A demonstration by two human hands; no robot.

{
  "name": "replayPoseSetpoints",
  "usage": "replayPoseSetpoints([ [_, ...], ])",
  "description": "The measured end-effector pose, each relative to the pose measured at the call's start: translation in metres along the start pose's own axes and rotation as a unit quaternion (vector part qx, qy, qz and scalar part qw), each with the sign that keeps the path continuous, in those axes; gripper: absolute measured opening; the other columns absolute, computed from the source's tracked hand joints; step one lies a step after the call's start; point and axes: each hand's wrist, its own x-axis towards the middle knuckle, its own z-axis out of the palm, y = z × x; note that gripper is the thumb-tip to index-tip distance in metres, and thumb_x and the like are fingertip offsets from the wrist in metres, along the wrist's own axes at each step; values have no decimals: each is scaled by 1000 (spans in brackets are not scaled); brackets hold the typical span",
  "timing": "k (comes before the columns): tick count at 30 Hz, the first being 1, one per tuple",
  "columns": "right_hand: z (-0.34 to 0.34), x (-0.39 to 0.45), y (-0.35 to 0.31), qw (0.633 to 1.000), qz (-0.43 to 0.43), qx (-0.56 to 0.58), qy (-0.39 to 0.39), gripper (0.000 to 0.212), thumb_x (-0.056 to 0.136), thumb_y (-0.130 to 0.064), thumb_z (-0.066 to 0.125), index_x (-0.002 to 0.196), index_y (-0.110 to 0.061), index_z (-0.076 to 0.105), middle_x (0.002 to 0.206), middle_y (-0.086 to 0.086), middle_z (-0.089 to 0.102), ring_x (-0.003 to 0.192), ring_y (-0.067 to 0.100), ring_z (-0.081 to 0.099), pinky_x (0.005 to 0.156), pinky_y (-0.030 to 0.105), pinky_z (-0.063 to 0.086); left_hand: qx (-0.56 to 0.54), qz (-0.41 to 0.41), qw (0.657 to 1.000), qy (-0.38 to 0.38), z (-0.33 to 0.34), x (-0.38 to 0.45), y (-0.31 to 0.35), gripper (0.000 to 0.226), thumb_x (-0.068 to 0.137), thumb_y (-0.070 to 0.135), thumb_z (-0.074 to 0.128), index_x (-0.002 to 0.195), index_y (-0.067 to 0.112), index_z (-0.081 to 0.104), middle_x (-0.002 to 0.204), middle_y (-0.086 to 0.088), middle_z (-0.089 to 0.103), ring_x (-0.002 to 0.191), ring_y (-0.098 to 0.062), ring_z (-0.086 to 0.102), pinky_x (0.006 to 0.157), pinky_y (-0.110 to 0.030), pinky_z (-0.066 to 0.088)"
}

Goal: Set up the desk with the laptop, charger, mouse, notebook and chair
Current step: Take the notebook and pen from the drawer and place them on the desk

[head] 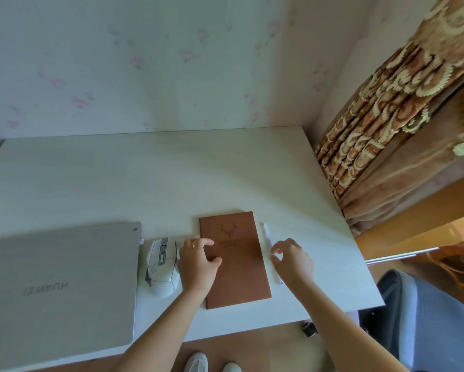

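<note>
A person squares a brown deer-embossed notebook (235, 260) on a white desk (145, 178), left hand (197, 261) resting curled fingers on its cover. The right hand (291, 260), loosely curled and holding nothing, hovers by a white pen (267, 234). A closed Huawei laptop (59, 288) and white mouse (162, 265) lie alongside; the chair (427, 318) waits at right.

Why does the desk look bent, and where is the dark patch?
Head view: the wide lens curves the desk edges; a soft shadow lies across the laptop lid's far end; daylight comes from the curtain side; the hands look slightly blurred.
</note>
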Motion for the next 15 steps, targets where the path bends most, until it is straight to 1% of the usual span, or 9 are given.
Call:
replayPoseSetpoints([
  [2, -7, -6, -1, 1000, -13, -7, 8, 14, 85, -23, 55, 90, -31, 65, 98, -9, 61, 81, 13, 61, 62, 22, 41, 27, 20, 999, 0, -7, -4, 6, 31, 76, 22, 74, 105, 28, 63, 128, 5, 51, 121, -22, 46, 92, -38, 39],
  [4, -17, -15, -3, 999, -31, -12, 21, 14, 85, -24, 55, 92, -31, 65, 98, -10, 62, 83, 12, 61, 63, 23, 43, 34, 56, 998, 4, -16, -10, 15, 27, 79, 24, 71, 104, 28, 63, 129, 8, 52, 122, -21, 45, 94, -39, 35],
  [6, -27, -27, -4, 997, -58, -20, 47, 14, 86, -26, 54, 95, -31, 65, 100, -10, 63, 85, 12, 61, 65, 24, 47, 42, 113, 993, 12, -25, -18, 24, 27, 80, 26, 70, 105, 28, 62, 123, 11, 57, 120, -20, 49, 94, -39, 34],
  [8, -37, -42, -4, 993, -87, -28, 75, 15, 87, -27, 54, 97, -29, 65, 102, -10, 64, 89, 13, 61, 66, 25, 49, 67, 171, 983, 15, -35, -28, 32, 32, 81, 28, 69, 112, 27, 62, 121, 11, 60, 119, -19, 51, 96, -39, 33],
  [12, -59, -77, 1, 985, -128, -47, 110, 22, 89, -31, 52, 108, -28, 63, 110, -10, 64, 99, 13, 58, 73, 27, 47, 101, 266, 959, -11, -58, -52, 49, 45, 84, 31, 66, 127, 26, 56, 127, 11, 61, 121, -17, 52, 100, -37, 36],
  [15, -77, -110, 8, 979, -139, -73, 131, 27, 91, -34, 49, 116, -29, 61, 118, -10, 62, 105, 13, 56, 79, 27, 48, 114, 316, 942, -16, -75, -74, 55, 45, 84, 33, 67, 127, 25, 56, 124, 11, 62, 118, -17, 55, 95, -36, 43],
])
